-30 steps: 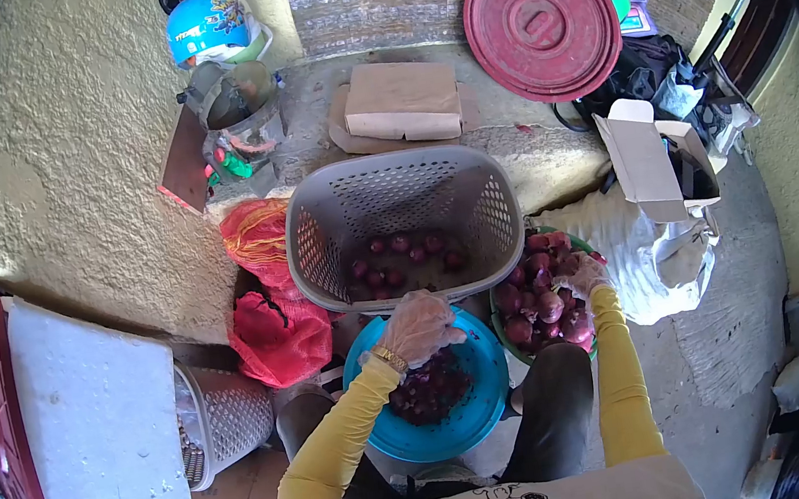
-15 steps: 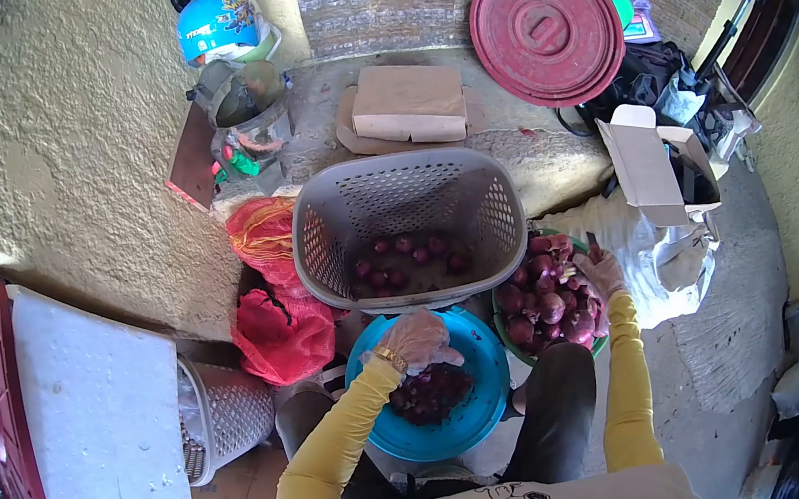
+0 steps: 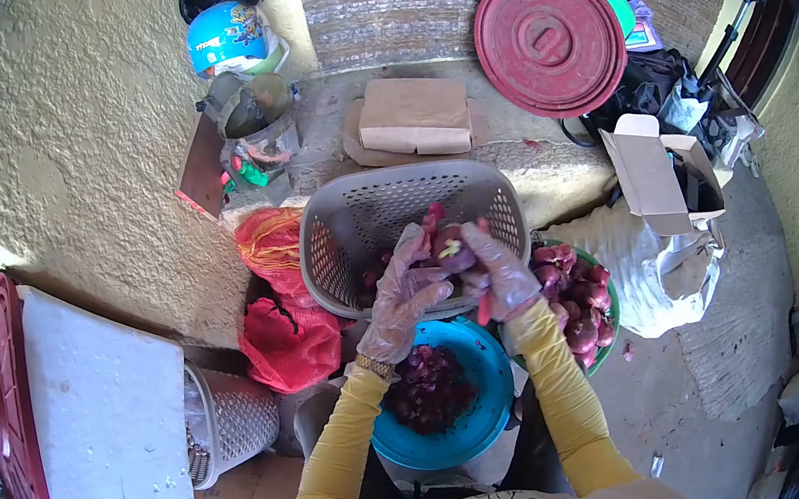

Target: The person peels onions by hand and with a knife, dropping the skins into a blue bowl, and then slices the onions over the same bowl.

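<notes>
Both hands wear clear plastic gloves and are over the front of the grey perforated basket (image 3: 341,191). My left hand (image 3: 400,295) has its fingertips closed on a purple-red onion (image 3: 453,252) with a pale cut end. My right hand (image 3: 507,274) is closed at the onion's right side; a small reddish piece shows below its fingers, too unclear to name. Below the hands, a blue basin (image 3: 487,374) holds dark red peelings (image 3: 430,392). On the right, a green bowl (image 3: 615,307) is filled with red onions (image 3: 583,326). More onions lie inside the basket, partly hidden.
A red mesh sack (image 3: 290,340) lies left of the basket, near a white foam lid (image 3: 108,414). Cardboard (image 3: 414,114) and a round red lid (image 3: 549,43) are on the ledge behind. White sacks (image 3: 664,265) and an open box (image 3: 647,171) stand right.
My left hand has risen from the basin to the basket's front. My right hand has come left from the bowl of onions. An onion is now between them, and the view has shifted slightly.
</notes>
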Tool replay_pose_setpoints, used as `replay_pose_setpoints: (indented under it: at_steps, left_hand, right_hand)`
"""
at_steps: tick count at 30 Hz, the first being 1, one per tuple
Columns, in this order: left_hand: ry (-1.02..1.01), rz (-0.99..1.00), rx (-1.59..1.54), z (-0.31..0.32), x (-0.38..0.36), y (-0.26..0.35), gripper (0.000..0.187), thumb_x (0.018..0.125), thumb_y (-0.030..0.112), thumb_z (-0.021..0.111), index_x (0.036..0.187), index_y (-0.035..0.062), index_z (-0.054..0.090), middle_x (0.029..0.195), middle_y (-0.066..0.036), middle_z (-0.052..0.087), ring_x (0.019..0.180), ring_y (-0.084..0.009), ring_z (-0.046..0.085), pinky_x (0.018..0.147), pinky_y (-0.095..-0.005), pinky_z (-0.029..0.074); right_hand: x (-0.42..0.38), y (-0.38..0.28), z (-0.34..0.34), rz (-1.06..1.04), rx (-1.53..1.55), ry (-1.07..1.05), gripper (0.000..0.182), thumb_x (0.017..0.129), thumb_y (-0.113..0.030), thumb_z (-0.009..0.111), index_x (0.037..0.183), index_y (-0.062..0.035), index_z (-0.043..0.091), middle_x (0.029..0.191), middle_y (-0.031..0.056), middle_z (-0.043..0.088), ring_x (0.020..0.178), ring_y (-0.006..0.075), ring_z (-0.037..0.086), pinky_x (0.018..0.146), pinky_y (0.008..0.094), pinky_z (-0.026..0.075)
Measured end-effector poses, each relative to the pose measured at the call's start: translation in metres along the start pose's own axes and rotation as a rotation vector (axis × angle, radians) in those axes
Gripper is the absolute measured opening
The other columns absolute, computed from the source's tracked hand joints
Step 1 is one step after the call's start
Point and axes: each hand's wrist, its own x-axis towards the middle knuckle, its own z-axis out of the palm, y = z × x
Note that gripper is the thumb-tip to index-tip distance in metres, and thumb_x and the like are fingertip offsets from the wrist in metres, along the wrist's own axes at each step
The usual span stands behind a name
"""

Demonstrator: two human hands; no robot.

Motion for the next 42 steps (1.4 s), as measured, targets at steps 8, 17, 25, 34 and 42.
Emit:
replay_pose_setpoints:
  at_steps: [8,17,25,34,42]
  left_hand:
    - [0.096,0.185,-0.164,-0.002,0.009,-0.002,0.058,0.093,0.005,0.073,0.147,0.0094,0.052,0.145,-0.008,0.056,0.127,-0.0215,0.061,0.099,-0.0393,0.056]
    - [0.361,0.023,-0.451,-0.037,0.015,-0.027,0.030,0.098,0.002,0.065,0.128,0.0069,0.064,0.123,-0.008,0.069,0.100,-0.0176,0.068,0.082,-0.0329,0.059]
    - [-0.221,-0.428,0.228,-0.067,0.001,-0.009,0.022,0.090,0.010,0.067,0.111,0.0083,0.070,0.105,-0.008,0.073,0.091,-0.0150,0.068,0.079,-0.0294,0.054]
    - [-0.672,-0.591,1.229,-0.034,-0.027,-0.016,0.053,0.082,0.025,0.076,0.132,0.0133,0.067,0.103,-0.013,0.073,0.096,-0.0286,0.070,0.079,-0.0380,0.057]
    - [0.162,-0.159,0.374,-0.011,0.001,0.006,0.076,0.092,0.031,0.078,0.153,0.0036,0.042,0.144,-0.017,0.057,0.130,-0.0259,0.058,0.109,-0.0384,0.047]
  right_hand:
    - [0.016,0.027,-0.004,0.091,0.265,-0.167,0.035,0.104,-0.046,0.062,0.115,-0.0134,0.063,0.082,-0.0042,0.059,0.052,0.0036,0.043,0.044,0.0197,0.035]
    - [0.028,0.034,-0.016,0.201,0.419,-0.210,0.041,0.105,-0.047,0.058,0.122,-0.0108,0.063,0.089,0.0014,0.065,0.052,0.0050,0.044,0.040,0.0186,0.035]
    - [0.025,0.018,-0.026,0.133,0.447,-0.184,0.043,0.104,-0.048,0.056,0.122,-0.0105,0.064,0.102,0.0099,0.072,0.053,0.0037,0.044,0.041,0.0174,0.036]
    - [0.024,0.015,-0.023,0.164,0.341,-0.150,0.047,0.104,-0.049,0.058,0.125,-0.0080,0.062,0.087,0.0000,0.063,0.051,0.0031,0.040,0.041,0.0179,0.036]
    - [0.027,0.025,-0.011,0.259,0.374,-0.086,0.047,0.101,-0.057,0.060,0.109,-0.0109,0.064,0.084,0.0022,0.067,0.047,0.0032,0.042,0.036,0.0162,0.036]
